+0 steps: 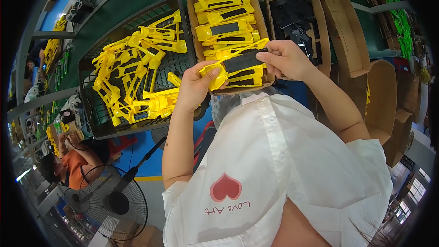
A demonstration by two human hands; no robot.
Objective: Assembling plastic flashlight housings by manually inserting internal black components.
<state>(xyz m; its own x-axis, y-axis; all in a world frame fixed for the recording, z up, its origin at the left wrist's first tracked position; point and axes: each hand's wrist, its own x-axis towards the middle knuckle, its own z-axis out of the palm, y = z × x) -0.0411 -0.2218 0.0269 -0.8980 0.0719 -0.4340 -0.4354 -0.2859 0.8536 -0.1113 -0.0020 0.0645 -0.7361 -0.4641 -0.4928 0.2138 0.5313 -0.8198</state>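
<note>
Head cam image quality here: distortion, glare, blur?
Head view, rim: strong fisheye bending, black corners, softer detail, windows washed out at lower right. Head view, upper centre: left hand, right hand and held yellow-and-black piece fairly sharp; small bright glint among the black pieces.

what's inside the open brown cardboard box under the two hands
The box holds a row of yellow plastic pieces with flat black panels. They cover its floor; the left hand, right hand and held yellow-and-black piece hide part of the near end.
</note>
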